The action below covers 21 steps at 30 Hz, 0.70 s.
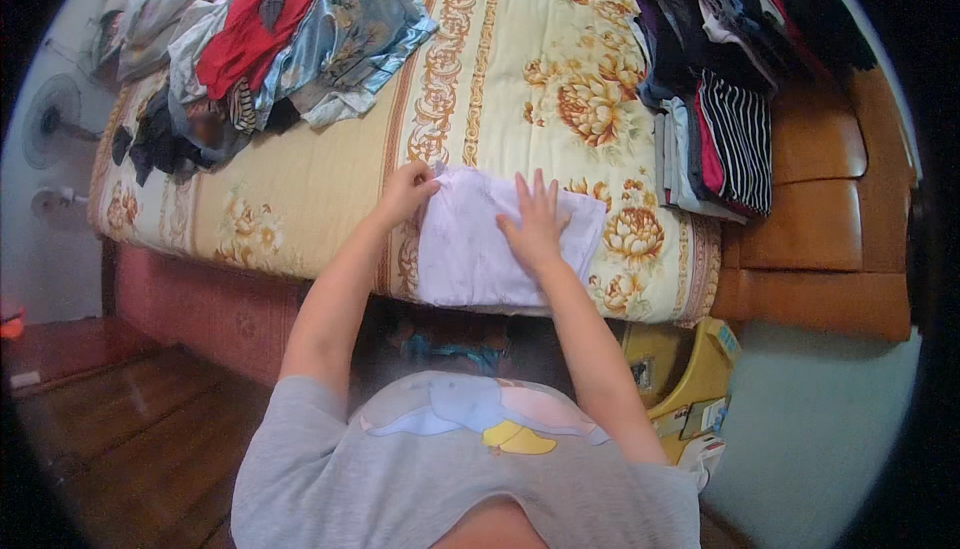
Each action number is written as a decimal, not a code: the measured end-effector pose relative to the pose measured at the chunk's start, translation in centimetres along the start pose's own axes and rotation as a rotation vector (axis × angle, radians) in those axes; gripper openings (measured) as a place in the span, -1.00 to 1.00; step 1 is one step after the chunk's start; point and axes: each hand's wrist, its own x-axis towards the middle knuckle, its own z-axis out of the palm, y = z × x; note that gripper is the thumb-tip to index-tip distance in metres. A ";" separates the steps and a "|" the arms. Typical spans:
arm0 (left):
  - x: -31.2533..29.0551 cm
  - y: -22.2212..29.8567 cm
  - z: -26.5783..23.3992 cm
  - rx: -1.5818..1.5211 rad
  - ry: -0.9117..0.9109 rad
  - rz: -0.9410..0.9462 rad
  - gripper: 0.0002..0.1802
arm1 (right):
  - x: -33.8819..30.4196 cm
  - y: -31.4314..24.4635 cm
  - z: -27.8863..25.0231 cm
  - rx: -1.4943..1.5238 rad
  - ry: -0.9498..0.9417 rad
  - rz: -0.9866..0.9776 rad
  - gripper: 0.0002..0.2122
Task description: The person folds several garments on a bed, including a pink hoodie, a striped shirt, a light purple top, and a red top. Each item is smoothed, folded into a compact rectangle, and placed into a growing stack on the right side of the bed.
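Note:
A pale lilac piece of clothing (470, 239), folded into a rough rectangle, lies at the near edge of the bed. My left hand (408, 191) pinches its far left corner between thumb and fingers. Flat on its right part rests my right hand (537, 224), fingers spread. Which kind of garment it is, I cannot tell. Beneath it is a cream bed cover (350, 189) with brown and gold flowers.
Loose clothes are heaped at the far left, among them a red garment (270, 24) and a shiny blue one (350, 34). Stacks of folded clothes, including a striped garment (738, 139), stand at the right beside a brown leather headboard (800, 229). A fan (50, 119) is at the left.

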 end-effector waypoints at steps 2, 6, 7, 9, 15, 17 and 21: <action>0.9 0.9 -0.1 -0.016 0.034 0.036 -0.86 | 0.7 -0.2 1.3 -0.091 -0.069 0.006 -0.39; 1.8 -0.2 2.0 0.192 0.104 0.042 -0.87 | 1.3 1.0 4.4 -0.133 0.020 -0.043 -0.44; 1.8 -1.0 2.5 0.288 0.120 0.050 -0.87 | 1.4 1.1 4.8 -0.129 0.044 -0.068 -0.45; 1.7 -1.0 2.8 0.199 0.118 0.061 -0.87 | 1.1 1.5 5.2 -0.118 0.078 -0.088 -0.45; -7.2 -1.5 1.3 0.287 0.260 0.514 -0.40 | -3.3 3.9 3.0 0.271 0.148 -0.177 -0.39; -11.9 -1.2 0.0 0.455 -0.049 0.613 -0.33 | -8.5 4.7 0.8 0.161 0.010 -0.277 -0.36; -13.3 -2.3 1.8 1.034 -0.198 0.804 -0.47 | -12.0 5.4 1.4 -0.271 -0.136 -0.252 -0.41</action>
